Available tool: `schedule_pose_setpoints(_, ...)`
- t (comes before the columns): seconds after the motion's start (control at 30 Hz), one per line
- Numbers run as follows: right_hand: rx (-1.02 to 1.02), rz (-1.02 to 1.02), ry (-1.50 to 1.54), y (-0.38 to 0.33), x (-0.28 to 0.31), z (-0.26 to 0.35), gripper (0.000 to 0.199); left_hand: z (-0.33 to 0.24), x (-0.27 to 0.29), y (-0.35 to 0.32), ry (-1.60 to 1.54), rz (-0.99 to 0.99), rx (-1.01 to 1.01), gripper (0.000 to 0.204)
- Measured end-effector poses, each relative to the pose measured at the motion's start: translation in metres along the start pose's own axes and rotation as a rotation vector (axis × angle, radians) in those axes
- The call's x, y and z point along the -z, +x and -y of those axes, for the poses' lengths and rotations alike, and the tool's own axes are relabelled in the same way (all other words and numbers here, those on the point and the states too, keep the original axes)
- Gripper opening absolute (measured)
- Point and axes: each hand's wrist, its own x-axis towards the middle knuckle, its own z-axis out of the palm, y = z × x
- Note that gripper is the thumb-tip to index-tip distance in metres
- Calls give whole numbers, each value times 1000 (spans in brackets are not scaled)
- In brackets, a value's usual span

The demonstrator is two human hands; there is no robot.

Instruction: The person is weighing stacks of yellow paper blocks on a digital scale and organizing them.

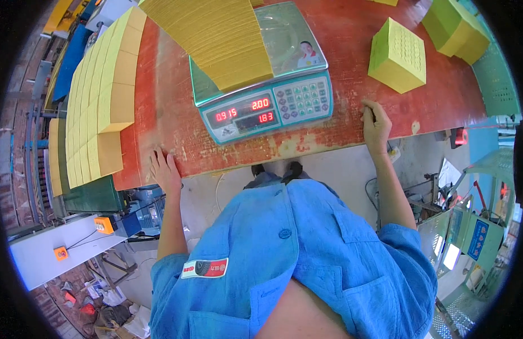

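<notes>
My left hand [165,171] rests on the front edge of the red table [177,127], its fingers spread and holding nothing. At the table edge on the right, my right hand [377,127] has its fingers curled in, with nothing seen in them. Between and beyond my hands stands a digital scale [304,101] with a keypad and lit red digits. A tall fanned stack of yellow sheets [216,45] lies on its pan, untouched by either hand. Past my right hand sits a yellow block of sheets [400,56] with a dimpled face.
Long rows of yellow stacks [100,101] line the left side of the table. Another yellow stack [454,31] stands at the far right by a green perforated metal panel [496,73]. An orange switch box [103,225] is at the lower left, and machinery at the right.
</notes>
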Motion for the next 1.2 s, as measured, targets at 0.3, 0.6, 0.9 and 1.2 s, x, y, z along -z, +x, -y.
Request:
schedule_pose_setpoints(0.3,4,4,12,-2,0,2,16,2,-1,-1,14,-36,-23,50)
schedule_pose_setpoints(0.6,70,-25,-101,9,-2,12,15,-83,123,84,-865,-67,-30,29)
schedule_pose_setpoints(0.9,88,-74,-172,-4,-1,15,13,-254,284,190,-1019,-19,-826,27)
schedule_pose_setpoints(1.2,124,-115,-188,3,-5,19,12,-274,266,246,-1027,266,-728,19)
